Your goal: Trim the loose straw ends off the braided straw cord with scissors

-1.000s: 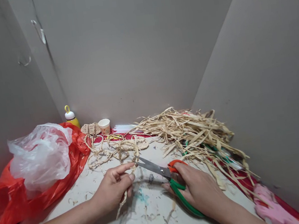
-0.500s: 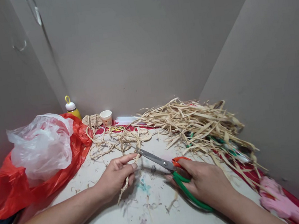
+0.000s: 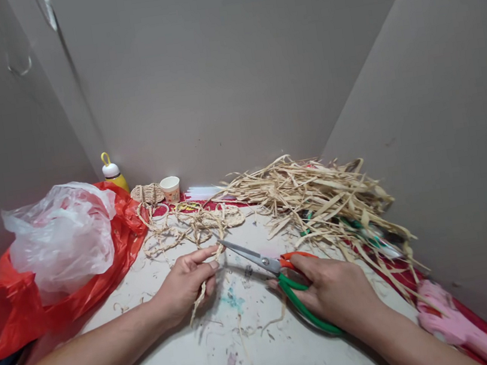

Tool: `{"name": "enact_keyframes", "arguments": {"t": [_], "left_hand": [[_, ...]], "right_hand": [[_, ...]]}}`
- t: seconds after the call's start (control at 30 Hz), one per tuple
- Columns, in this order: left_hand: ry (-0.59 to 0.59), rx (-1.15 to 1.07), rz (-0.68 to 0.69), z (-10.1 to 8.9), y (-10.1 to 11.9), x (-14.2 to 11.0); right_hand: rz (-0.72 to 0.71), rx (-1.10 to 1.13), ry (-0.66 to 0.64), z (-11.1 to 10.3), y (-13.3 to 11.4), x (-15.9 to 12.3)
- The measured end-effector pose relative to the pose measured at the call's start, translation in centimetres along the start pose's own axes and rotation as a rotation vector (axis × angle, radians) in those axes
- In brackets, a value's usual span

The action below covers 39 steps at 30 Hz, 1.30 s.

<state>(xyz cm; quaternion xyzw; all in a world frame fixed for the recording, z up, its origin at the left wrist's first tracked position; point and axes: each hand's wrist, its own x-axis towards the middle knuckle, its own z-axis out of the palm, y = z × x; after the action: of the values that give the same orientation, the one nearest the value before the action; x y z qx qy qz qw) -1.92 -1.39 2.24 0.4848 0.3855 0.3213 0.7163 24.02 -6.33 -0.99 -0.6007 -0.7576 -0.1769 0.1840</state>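
Note:
My left hand is closed on a braided straw cord, whose loose end hangs below the fingers. Beyond the fingertips the cord runs up toward a tangle of thin straw cord. My right hand grips scissors with orange and green handles. The blade tips touch or lie right beside the cord, just past my left index finger; the blades look nearly closed. Behind the tangle lies a flat woven straw piece.
A large heap of dry straw strips lies at the back right. At left sit red and clear plastic bags. A paper cup, a yellow bottle and white sticks stand or lie along the back. A pink glue gun rests at right.
The scissor blades have closed somewhat at the cord. Both hands stay nearly in place, and the whole view has shifted slightly.

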Motion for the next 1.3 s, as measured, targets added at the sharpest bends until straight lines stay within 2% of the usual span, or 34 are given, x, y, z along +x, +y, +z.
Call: {"name": "enact_keyframes", "arguments": {"t": [0.1,0.27,0.47,0.63,0.8,0.97,1.03,1.1,1.23,1.3], "left_hand": [[-0.002,-0.003,0.029,0.0,0.0,0.1],[0.046,0.001,0.088,-0.3,0.0,0.5],[0.171,0.059,0.108,-0.7,-0.4,0.8],[0.238,0.034,0.118,-0.8,-0.5,0.9],[0.213,0.005,0.117,-0.6,-0.3,0.6],[0.079,-0.074,0.025,-0.5,0.2,0.6],[0.033,-0.127,-0.013,-0.6,0.2,0.7],[-0.01,-0.167,-0.038,-0.7,0.2,0.8],[-0.101,-0.184,-0.044,-0.2,0.2,0.5],[-0.116,-0.18,-0.045,0.3,0.2,0.3]], "right_hand": [[0.025,0.028,-0.008,0.1,0.0,0.0],[0.152,0.11,-0.084,0.0,0.2,0.2],[0.045,0.136,-0.182,-0.6,-0.3,0.3],[-0.014,0.119,-0.197,-0.7,-0.8,0.2],[-0.035,0.085,-0.162,-0.6,-0.8,0.1],[0.037,0.104,-0.202,-0.1,-0.4,-0.1],[0.103,0.188,-0.225,0.0,-0.4,-0.1],[0.199,0.362,-0.245,-0.4,-0.8,0.1],[0.42,0.92,-0.308,-2.6,-2.7,1.0],[0.517,1.175,-0.388,-3.7,-3.9,1.2]]}}
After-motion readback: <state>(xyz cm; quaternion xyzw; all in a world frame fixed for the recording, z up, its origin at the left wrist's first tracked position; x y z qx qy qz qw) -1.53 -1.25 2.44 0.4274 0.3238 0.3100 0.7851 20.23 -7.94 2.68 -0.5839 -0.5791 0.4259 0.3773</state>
